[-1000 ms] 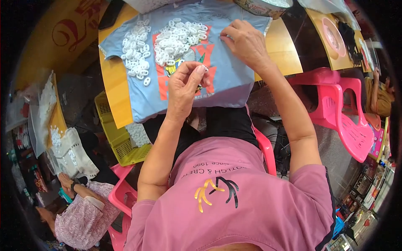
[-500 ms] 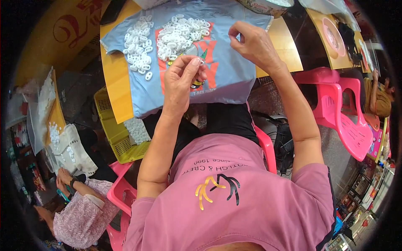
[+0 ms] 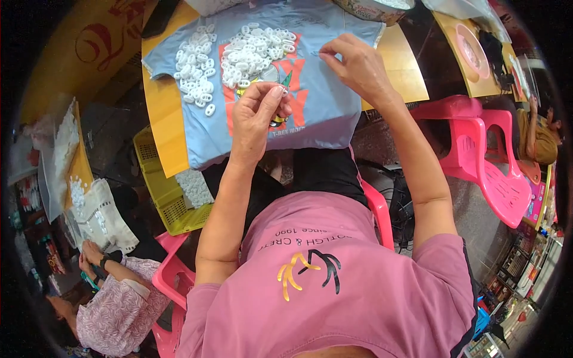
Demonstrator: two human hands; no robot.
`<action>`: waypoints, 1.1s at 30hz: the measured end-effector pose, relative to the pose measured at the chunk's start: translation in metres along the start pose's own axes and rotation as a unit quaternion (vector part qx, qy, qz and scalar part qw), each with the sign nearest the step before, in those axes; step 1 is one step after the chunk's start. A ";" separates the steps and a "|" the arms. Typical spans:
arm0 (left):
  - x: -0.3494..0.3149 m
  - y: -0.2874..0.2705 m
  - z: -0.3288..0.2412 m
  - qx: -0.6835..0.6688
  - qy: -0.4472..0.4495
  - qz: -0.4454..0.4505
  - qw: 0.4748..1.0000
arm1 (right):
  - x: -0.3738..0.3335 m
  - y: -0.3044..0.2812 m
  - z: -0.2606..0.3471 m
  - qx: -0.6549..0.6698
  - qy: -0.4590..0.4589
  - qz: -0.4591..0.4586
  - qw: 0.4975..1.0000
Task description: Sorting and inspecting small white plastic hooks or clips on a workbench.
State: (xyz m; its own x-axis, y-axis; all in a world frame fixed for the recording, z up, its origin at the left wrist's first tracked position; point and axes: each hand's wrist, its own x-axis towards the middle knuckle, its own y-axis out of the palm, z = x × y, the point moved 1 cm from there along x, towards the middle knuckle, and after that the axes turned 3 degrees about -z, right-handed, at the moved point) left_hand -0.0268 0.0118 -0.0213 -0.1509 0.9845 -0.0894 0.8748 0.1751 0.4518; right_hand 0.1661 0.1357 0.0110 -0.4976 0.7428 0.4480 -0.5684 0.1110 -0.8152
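My left hand (image 3: 256,119) is closed in a pinch near the front of a light blue T-shirt (image 3: 328,119). A small whitish piece (image 3: 285,90) pokes out at its fingertips, mostly covered by them. To the right, my right hand (image 3: 361,68) hovers over the shirt with thumb and forefinger brought together. Whatever it pinches, if anything, is too small to make out. Beyond my left hand lies a heap of small white oval plastic pieces with two holes (image 3: 253,56). A looser group of the same pieces (image 3: 196,68) spreads to its left.
The shirt covers a yellow table (image 3: 164,128). A round tin (image 3: 379,9) stands at the far edge. Below left is a yellow-green basket (image 3: 158,191) with more white pieces. A pink chair (image 3: 471,143) stands at right. Another person (image 3: 119,304) works at the left.
My right hand has shifted slightly left and down. My left hand keeps its pinch in nearly the same place. The heaps look unchanged.
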 end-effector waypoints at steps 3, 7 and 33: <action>0.000 -0.001 0.001 -0.002 -0.003 0.007 1.000 | 0.006 0.008 0.001 -0.031 0.000 0.019 0.999; 0.000 -0.002 0.001 0.011 -0.002 0.018 1.000 | 0.014 0.015 0.003 -0.056 0.014 0.052 0.997; -0.001 -0.004 0.000 0.031 0.005 0.035 0.999 | 0.019 0.004 0.004 -0.058 -0.006 0.123 0.991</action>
State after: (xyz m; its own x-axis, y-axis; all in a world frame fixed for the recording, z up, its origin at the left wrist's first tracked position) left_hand -0.0297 0.0104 -0.0232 -0.0924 0.9944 -0.0508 0.9101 0.1051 0.4009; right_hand 0.1520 0.1481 0.0181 -0.6196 0.7488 0.2352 -0.3509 0.0038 -0.9364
